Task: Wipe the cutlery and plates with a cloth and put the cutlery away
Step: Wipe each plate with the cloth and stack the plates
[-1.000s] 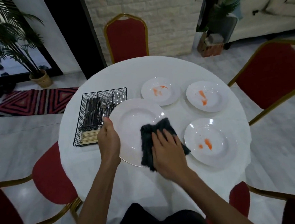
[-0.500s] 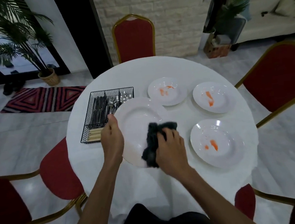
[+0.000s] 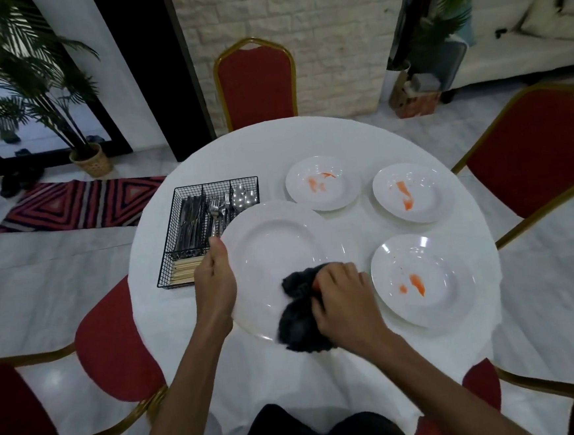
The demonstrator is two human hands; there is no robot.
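A large white plate [image 3: 274, 249] is lifted above the round white table [image 3: 307, 140]. My left hand [image 3: 215, 284] grips its left rim, thumb on top. My right hand [image 3: 347, 298] clutches a bunched dark cloth [image 3: 300, 312] against the plate's near right part. Three smaller white plates with orange smears lie on the table: one at the back [image 3: 322, 183], one at the far right [image 3: 412, 192], one at the near right [image 3: 421, 279]. A black wire caddy [image 3: 181, 205] on the left holds knives, forks, spoons and chopsticks.
Red chairs with gold frames ring the table: one behind [image 3: 256, 82], one at the right [image 3: 531, 150], one at the near left [image 3: 113, 337]. A potted palm [image 3: 27, 83] and a striped rug [image 3: 78, 204] are on the floor at the left.
My right hand has bunched the cloth tighter and drawn it toward the plate's near right edge. My left hand keeps its hold on the rim.
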